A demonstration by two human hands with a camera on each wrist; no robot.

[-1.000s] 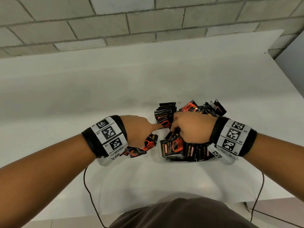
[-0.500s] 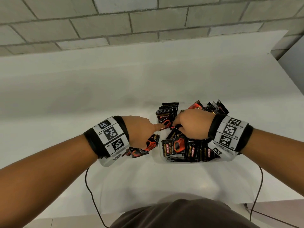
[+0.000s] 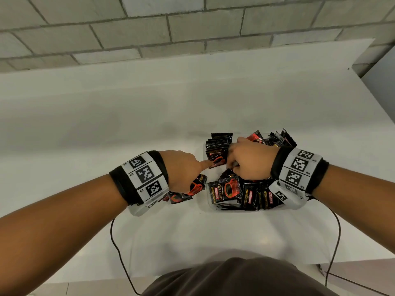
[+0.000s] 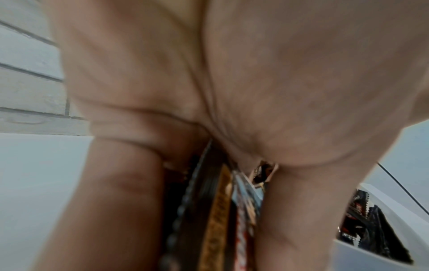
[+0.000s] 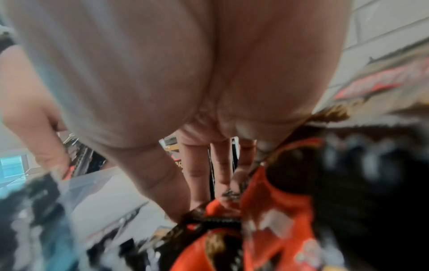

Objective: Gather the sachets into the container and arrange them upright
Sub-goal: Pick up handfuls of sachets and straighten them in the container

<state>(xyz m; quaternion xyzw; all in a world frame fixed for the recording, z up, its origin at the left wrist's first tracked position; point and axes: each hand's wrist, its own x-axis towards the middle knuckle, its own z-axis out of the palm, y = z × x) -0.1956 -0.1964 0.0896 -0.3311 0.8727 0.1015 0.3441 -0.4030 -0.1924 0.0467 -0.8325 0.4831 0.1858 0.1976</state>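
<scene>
Mostly gathered: sachets point(image 3: 226, 190) crowd the container point(image 3: 203, 207), some upright far left, others leaning. Left hand point(image 3: 181, 170) clutching spare sachets point(image 3: 193, 186), forefinger propping the row; right hand point(image 3: 250, 161) curled among the packets, grip unclear.

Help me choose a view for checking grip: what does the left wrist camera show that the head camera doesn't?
Only the left wrist view shows the palm side of the left hand, its fingers curled round a bundle of sachets seen edge-on. Only the head view shows the right hand reaching among the sachets in the container, and the wall across its full width. Both show the left hand, its sachets, the container and the white table.
</scene>
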